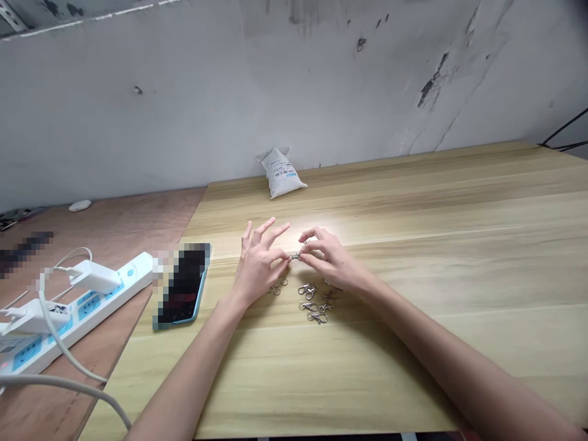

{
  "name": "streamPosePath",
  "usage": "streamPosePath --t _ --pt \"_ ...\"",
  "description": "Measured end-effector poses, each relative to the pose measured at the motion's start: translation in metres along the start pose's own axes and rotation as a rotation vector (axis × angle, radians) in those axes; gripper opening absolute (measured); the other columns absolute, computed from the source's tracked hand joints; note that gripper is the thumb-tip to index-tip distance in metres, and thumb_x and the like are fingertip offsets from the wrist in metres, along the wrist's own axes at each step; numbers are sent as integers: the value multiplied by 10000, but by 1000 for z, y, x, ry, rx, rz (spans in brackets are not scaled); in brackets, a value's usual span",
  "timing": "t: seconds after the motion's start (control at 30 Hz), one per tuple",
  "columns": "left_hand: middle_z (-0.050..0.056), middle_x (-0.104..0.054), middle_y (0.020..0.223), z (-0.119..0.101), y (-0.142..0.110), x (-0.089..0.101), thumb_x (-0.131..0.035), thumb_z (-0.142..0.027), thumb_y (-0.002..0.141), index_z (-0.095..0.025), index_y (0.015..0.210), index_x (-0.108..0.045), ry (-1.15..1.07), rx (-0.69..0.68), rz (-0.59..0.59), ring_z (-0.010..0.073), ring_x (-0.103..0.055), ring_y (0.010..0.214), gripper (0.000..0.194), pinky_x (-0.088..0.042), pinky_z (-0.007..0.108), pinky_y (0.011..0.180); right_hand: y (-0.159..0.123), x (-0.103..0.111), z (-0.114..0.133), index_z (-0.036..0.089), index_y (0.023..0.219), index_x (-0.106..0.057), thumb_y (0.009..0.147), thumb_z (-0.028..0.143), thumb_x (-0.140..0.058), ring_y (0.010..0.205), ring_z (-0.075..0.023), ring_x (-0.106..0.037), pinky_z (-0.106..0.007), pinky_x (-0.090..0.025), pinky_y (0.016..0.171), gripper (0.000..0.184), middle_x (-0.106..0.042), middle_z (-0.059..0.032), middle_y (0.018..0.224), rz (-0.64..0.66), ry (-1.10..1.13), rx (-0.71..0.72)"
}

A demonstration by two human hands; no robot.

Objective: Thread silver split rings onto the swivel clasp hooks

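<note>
Just above a loose pile, a small silver swivel clasp [294, 256] spans the gap between my two hands. My left hand [260, 269] pinches its left end with thumb and index finger, the other fingers spread upward. On the right end, my right hand [331, 260] closes thumb and fingertips. Whether a separate ring is joined to this clasp is too small to tell. Several metal clasps [316, 318] lie on the table below my right hand, some partly hidden by it. A few small metal rings [276, 290] lie beside my left palm, partly covered.
A white labelled plastic packet [283, 177] rests against the wall. Left of my arm lies a phone [184, 291] with a blue edge. Farther left, a white power strip [133, 272] with plugged-in chargers and cables crosses the brown board. The wooden table [459, 257] extends right.
</note>
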State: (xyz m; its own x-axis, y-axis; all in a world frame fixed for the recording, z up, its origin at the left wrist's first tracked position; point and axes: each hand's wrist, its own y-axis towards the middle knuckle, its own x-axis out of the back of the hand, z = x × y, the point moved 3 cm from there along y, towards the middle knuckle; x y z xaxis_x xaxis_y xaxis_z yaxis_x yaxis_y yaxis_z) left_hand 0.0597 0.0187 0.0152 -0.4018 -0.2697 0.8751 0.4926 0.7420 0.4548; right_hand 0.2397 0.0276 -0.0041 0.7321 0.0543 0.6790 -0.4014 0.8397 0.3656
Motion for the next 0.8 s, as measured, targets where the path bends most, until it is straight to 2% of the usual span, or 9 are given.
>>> streamPosePath --t 0.13,0.27,0.4,0.6,0.8 --pt "-6 -508 1446 -10 0 0 -589 -175 871 -235 704 -688 176 -68 -63 280 -361 1410 203 -143 629 1185 0 -1 5 214 811 -669 916 246 -569 1029 -217 -599 -445 -446 957 149 -632 -64 1061 -16 -16 31" --pt "-7 -512 1443 -12 -1 1 -573 -158 869 -232 710 -674 230 -77 -90 278 -369 1405 202 -142 620 1188 -2 -3 13 211 793 -648 908 212 -572 1066 -218 -574 -455 -410 979 138 -626 -64 1049 -42 -8 56" --pt "19 -517 1437 -4 -2 3 -612 -222 856 -235 738 -686 168 -12 -113 281 -371 1398 140 -174 596 1184 -2 -5 13 213 795 -657 895 211 -590 1056 -220 -575 -459 -407 973 121 -624 -62 1035 -63 23 35" --pt "-36 -536 1413 2 -3 6 -649 -258 838 -294 755 -719 53 -20 -140 244 -365 1391 115 -220 561 1172 1 -2 -2 215 750 -664 875 249 -612 961 -211 -614 -365 -506 807 140 -634 -64 994 -86 149 -60" --pt "-24 -538 1411 -1 -2 9 -654 -285 845 -288 743 -722 28 -14 -181 242 -371 1386 123 -247 548 1162 1 -1 -2 214 762 -680 871 232 -626 979 -205 -600 -376 -484 865 122 -645 -51 987 -60 93 -86"
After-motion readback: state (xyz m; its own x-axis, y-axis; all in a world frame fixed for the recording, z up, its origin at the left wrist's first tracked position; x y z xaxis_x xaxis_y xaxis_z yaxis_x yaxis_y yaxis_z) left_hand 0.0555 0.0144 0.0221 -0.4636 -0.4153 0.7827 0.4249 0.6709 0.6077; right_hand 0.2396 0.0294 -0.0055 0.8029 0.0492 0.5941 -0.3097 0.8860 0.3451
